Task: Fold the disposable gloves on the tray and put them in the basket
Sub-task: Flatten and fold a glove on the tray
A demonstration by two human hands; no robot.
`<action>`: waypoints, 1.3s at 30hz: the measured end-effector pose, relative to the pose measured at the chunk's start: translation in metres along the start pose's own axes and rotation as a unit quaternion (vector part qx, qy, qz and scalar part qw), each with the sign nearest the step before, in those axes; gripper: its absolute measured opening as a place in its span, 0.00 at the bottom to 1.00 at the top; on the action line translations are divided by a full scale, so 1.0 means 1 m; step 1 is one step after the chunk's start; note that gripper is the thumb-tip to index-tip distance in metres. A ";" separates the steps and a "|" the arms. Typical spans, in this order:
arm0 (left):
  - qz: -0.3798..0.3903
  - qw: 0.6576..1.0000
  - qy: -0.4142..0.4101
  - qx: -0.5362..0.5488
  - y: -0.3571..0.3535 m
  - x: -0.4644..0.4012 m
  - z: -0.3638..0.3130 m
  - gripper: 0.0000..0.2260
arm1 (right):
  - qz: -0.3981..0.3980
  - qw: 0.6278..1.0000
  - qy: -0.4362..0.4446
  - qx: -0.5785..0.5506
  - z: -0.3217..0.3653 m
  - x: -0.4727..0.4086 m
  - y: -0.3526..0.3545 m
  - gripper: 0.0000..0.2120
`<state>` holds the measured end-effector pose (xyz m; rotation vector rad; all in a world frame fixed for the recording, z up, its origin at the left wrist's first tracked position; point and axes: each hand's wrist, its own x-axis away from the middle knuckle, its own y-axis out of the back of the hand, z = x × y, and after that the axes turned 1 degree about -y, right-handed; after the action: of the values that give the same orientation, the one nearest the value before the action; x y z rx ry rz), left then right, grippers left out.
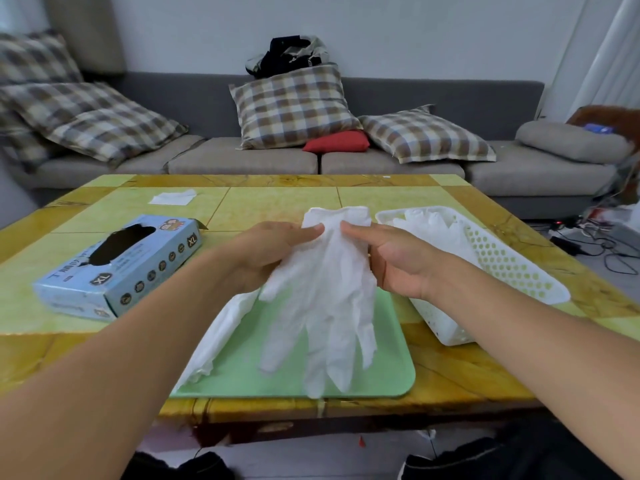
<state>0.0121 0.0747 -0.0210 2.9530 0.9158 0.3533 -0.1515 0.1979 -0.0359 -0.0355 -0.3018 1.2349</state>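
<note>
Head: tiled table, tray, sofa behind.

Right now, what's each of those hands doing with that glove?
Left hand: pinching the white glove near its cuff.
Right hand: gripping the same glove's cuff from the other side.

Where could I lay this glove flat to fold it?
Bare table lies beyond the hands, between the tissue and basket. The tray is crowded by the held glove and another glove.
</note>
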 end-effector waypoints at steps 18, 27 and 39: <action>0.079 0.902 -0.140 -0.400 0.016 -0.019 0.048 0.14 | 0.072 0.835 0.160 0.522 -0.032 -0.009 0.027 0.02; 0.289 0.835 -0.047 -0.466 -0.002 0.000 0.044 0.09 | 0.238 0.746 -0.011 0.622 -0.023 0.012 0.007 0.12; 0.131 0.860 -0.088 -0.486 0.042 -0.007 0.030 0.09 | 0.019 0.670 0.004 0.742 -0.028 -0.031 0.004 0.26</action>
<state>0.0369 0.0373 -0.0480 2.0868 0.1771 0.3877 -0.1571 0.1737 -0.0704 1.3791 0.8012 1.2034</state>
